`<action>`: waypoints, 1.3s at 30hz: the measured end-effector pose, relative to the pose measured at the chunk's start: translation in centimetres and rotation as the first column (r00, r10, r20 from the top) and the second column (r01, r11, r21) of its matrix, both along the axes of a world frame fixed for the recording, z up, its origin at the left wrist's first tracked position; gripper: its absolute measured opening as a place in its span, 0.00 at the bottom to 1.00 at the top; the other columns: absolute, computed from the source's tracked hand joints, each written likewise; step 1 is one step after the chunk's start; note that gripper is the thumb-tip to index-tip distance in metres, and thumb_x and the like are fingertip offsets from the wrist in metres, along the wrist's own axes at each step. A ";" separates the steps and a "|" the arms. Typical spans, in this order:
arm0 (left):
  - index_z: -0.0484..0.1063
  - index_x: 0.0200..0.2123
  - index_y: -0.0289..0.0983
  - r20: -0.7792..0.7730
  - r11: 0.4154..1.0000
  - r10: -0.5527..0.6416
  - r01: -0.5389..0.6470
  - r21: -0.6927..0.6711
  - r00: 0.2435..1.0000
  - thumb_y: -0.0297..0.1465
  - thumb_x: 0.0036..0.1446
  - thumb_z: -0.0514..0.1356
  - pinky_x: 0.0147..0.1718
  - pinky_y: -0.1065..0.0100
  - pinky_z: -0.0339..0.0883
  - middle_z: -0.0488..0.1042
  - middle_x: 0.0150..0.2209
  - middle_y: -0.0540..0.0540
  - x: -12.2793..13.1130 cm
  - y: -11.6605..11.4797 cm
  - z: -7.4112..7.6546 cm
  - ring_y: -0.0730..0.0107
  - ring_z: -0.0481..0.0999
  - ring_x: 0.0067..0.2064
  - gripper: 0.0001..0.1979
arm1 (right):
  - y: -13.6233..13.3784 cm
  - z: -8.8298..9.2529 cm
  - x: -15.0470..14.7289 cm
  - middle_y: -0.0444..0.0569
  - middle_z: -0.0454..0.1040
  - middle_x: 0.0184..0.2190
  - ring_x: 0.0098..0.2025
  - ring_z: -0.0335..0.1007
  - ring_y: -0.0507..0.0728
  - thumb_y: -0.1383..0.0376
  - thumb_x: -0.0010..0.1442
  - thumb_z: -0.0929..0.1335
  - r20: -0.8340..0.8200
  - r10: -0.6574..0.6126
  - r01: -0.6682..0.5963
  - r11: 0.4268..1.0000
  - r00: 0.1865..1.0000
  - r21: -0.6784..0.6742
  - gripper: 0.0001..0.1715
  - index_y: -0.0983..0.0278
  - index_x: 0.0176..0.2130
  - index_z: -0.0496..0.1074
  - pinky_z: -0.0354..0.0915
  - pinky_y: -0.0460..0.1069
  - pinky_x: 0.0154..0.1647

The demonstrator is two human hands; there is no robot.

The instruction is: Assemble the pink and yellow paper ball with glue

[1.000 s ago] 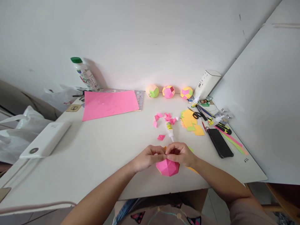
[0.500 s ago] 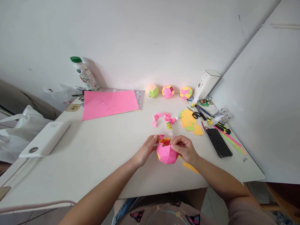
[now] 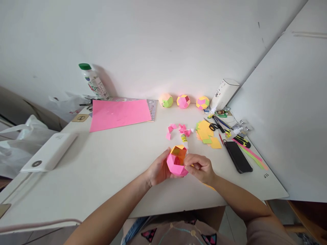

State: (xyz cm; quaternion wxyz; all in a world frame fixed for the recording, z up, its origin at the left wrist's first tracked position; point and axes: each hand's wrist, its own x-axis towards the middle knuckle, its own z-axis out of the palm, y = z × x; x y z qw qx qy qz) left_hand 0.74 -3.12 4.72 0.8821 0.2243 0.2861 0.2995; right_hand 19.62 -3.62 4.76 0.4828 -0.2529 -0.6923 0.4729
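Note:
A pink and orange paper ball [image 3: 177,168] with an opening in its top is held over the near side of the table. My left hand [image 3: 158,170] cups it from the left and underneath, thumb against its side. On the right, my right hand [image 3: 200,167] pinches the rim of the opening between thumb and fingers. Just behind the ball lies a glue bottle [image 3: 184,139] with a yellow label. Beyond that are small folded pink paper pieces [image 3: 183,128], with more pink pieces [image 3: 170,130] to their left.
Three finished-looking paper balls [image 3: 183,101] line the wall. Orange and green paper sheets [image 3: 204,131], scissors [image 3: 213,126] and a black phone [image 3: 238,157] lie to the right. A pink sheet [image 3: 120,114] and a white device [image 3: 49,152] are on the left.
The paper ball has tilted so its opening faces more upward and toward me. My left hand has shifted from the rim to beneath the ball; my right hand has moved slightly down.

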 end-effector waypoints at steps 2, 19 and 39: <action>0.70 0.48 0.35 -0.047 0.996 0.080 -0.078 0.040 0.996 0.51 0.59 0.49 0.38 0.61 0.68 0.75 0.42 0.39 -0.1 0.0 0.1 0.62 0.75 0.38 0.28 | 0.0 -0.1 -0.1 0.48 0.73 0.28 0.32 0.68 0.54 0.68 0.57 0.69 0.036 0.010 -0.014 0.996 0.999 0.090 0.06 0.60 0.37 0.73 0.66 0.53 0.35; 0.64 0.56 0.39 -0.086 0.941 0.117 -0.083 0.327 0.989 0.48 0.61 0.49 0.38 0.60 0.68 0.73 0.45 0.40 -0.2 -0.3 0.4 0.62 0.74 0.39 0.26 | 0.3 0.2 -0.7 0.48 0.73 0.23 0.30 0.66 0.55 0.70 0.56 0.70 0.117 -0.034 0.000 0.960 0.993 0.280 0.04 0.63 0.29 0.72 0.67 0.54 0.35; 0.55 0.61 0.42 -0.247 0.932 0.120 -0.023 0.363 0.961 0.42 0.55 0.60 0.47 0.50 0.68 0.61 0.60 0.37 0.0 -0.7 -0.1 0.50 0.68 0.54 0.32 | 0.4 -0.8 0.0 0.42 0.64 0.21 0.25 0.58 0.49 0.56 0.55 0.70 0.066 -0.020 0.051 0.860 0.998 -0.508 0.16 0.65 0.24 0.69 0.57 0.47 0.26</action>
